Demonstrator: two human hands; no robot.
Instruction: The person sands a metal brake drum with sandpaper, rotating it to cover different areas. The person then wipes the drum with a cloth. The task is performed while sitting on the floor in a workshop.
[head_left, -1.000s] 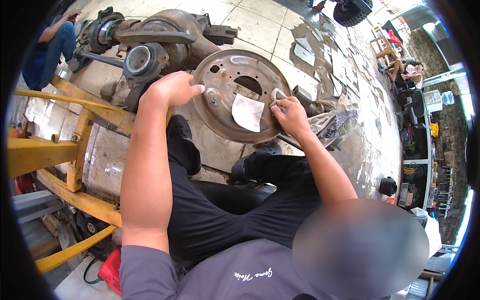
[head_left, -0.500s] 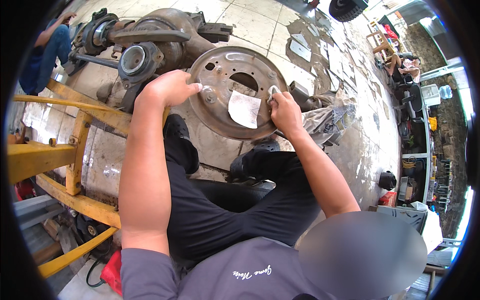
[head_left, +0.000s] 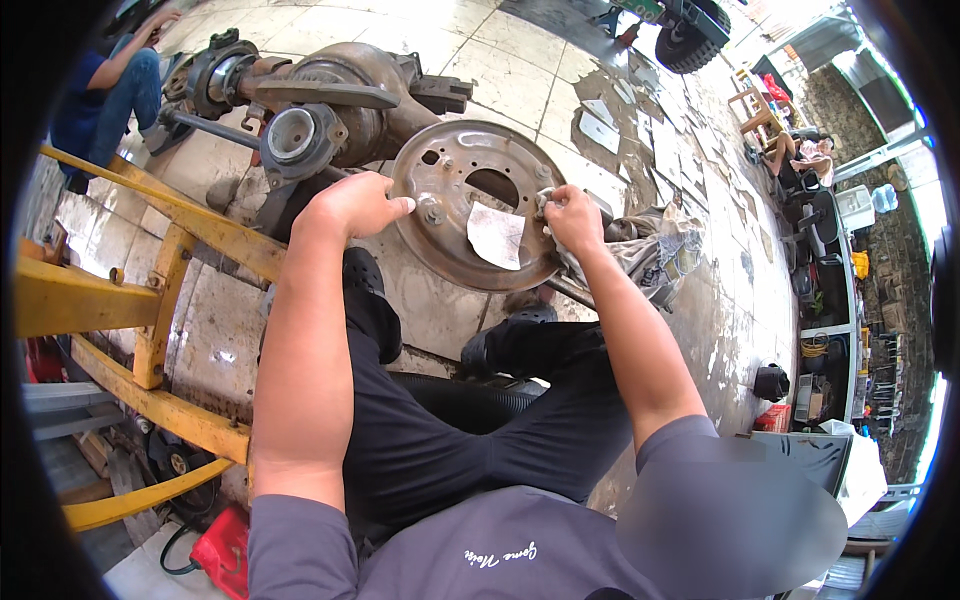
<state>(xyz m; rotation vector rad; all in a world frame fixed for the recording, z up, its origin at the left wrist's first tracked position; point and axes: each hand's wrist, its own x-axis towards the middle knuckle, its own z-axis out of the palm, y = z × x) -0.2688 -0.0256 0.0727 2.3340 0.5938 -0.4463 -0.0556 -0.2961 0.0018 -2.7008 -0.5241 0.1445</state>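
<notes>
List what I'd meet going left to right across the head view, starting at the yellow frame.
Yellow frame → round metal plate → crumpled cloth → red box → white tub.

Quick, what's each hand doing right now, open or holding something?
Left hand: at the edge of the round metal plate; can't tell whether it's gripping.
Right hand: closed, holding a rag.

A yellow steel frame (head_left: 152, 350) stands at the left edge, with a red object (head_left: 222, 555) on the floor near its lower bar. A treaded black tire (head_left: 690, 45) is located at the top right. Broken floor tiles (head_left: 598, 132) lie below it. A white plastic bin (head_left: 854, 207) and coiled yellow cord (head_left: 815, 346) occupy the far right.
</notes>
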